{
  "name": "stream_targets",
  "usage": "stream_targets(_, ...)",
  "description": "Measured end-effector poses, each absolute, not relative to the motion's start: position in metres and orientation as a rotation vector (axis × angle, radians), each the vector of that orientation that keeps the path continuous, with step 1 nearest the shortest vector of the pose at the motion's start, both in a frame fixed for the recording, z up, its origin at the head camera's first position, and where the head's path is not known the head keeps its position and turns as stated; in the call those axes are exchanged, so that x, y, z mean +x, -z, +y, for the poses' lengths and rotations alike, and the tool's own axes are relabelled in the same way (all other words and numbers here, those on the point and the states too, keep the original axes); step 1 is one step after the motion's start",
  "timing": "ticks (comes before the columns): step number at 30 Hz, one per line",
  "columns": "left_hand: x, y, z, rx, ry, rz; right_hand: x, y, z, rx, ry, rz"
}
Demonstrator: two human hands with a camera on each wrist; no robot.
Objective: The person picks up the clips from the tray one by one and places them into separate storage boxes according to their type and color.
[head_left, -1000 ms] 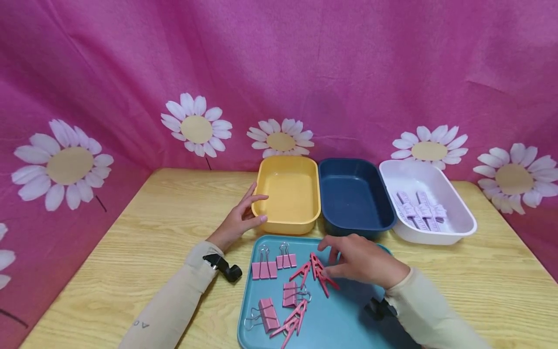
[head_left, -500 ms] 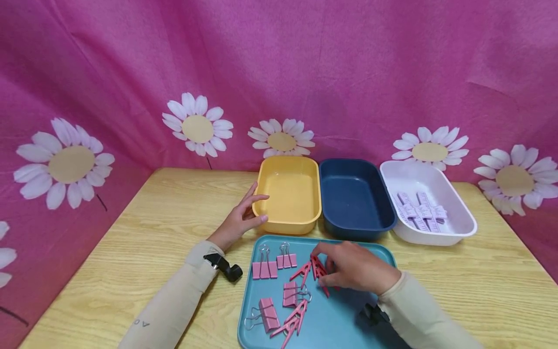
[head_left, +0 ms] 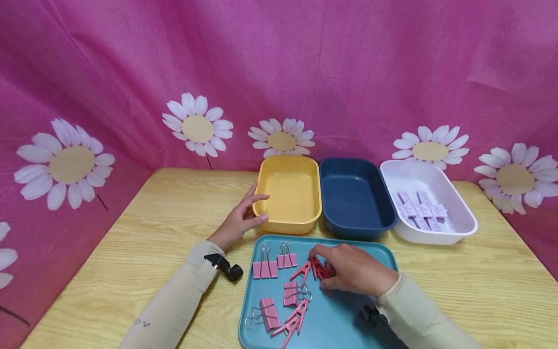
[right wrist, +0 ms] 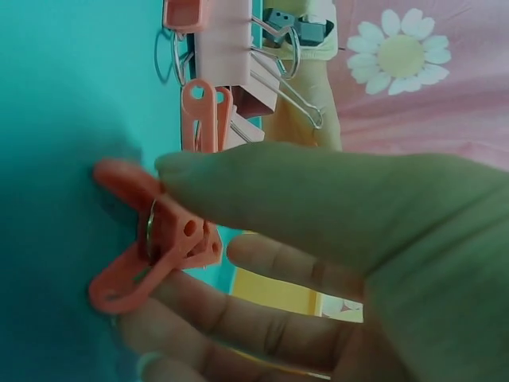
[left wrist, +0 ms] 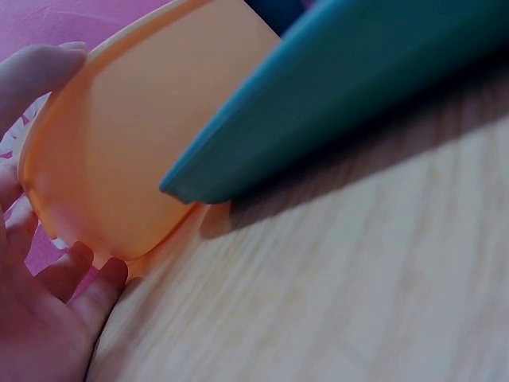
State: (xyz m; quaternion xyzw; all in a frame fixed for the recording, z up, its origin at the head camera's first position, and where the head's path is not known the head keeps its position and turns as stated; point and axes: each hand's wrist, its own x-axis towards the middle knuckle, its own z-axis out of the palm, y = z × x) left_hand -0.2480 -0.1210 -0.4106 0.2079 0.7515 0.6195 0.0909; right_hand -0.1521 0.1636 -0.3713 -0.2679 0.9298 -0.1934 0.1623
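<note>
On the teal tray (head_left: 335, 325), my right hand (head_left: 357, 269) holds a red clothespin (right wrist: 171, 231) between thumb and fingers, low over the surface. Another clothespin (head_left: 302, 272) lies right beside those fingertips, and a pink pair (head_left: 293, 320) sits nearer the front. Several pink binder clips (head_left: 264, 270) with silver wire handles are spread over the tray's left part. My left hand (head_left: 235, 223) rests against the left wall of a yellow bin (head_left: 289, 227), its fingers fairly straight and one reaching over the rim. In the left wrist view its fingertips (left wrist: 107, 278) touch the bin's outside.
Right of the yellow bin stand a navy bin (head_left: 357, 194) and a white bin (head_left: 464, 220). Several folded, pale purple strips with printed marks (head_left: 423, 213) lie inside the white one. Wooden tabletop (head_left: 174, 208) surrounds everything, with a pink flowered cloth (head_left: 348, 72) behind.
My right hand has moved left and down onto the red clothespins, and its thumb and fingers have closed round one. The left hand has stayed at the yellow bin.
</note>
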Motion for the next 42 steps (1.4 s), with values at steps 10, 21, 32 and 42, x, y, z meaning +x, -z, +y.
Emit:
stream_targets(10,-0.256,0.423,-0.122,0.648,-1.859,2.228,-0.151,0.37,0.161,-0.692,0.512,2.644)
stream_targets(21,-0.266,0.443,-0.124,0.648,-1.86,2.263,-0.15,0.364,0.171,-0.801,0.481,2.654)
stream_targets(32,-0.266,0.443,-0.125,0.635,-1.853,2.261,-0.15,0.354,0.179,-0.816,0.526,2.703)
stream_targets(42,-0.267,0.44,-0.125,0.656,-1.862,2.252,-0.156,0.349,0.186,-0.921,0.55,2.755)
